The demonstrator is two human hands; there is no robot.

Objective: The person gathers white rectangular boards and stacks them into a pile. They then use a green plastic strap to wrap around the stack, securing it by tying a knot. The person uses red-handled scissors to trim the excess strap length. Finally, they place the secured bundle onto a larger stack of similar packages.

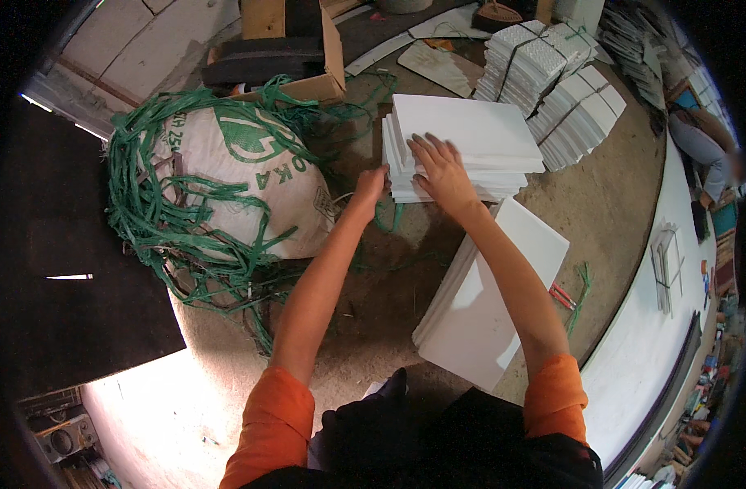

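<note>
A stack of white rectangular sheets (471,130) stands on the floor ahead of me. Its layers are slightly uneven along the near edge. My right hand (442,169) lies on the top sheet near the stack's left side, fingers stretched and a little apart. At the left edge my left hand (371,186) is closed, its thumb side against the sheets; what it grips is hidden. Just below that hand, a green strap (396,217) comes out from under the stack. A second white stack (491,301) lies nearer, partly behind my right forearm.
Green strapping (169,277) drapes over a full white sack (234,179) on the left. A cardboard box (332,61) stands behind it. Tied white bundles (528,61) sit at the back right. Red-handled pliers (562,297) lie right of the near stack. A person (703,143) bends at the far right.
</note>
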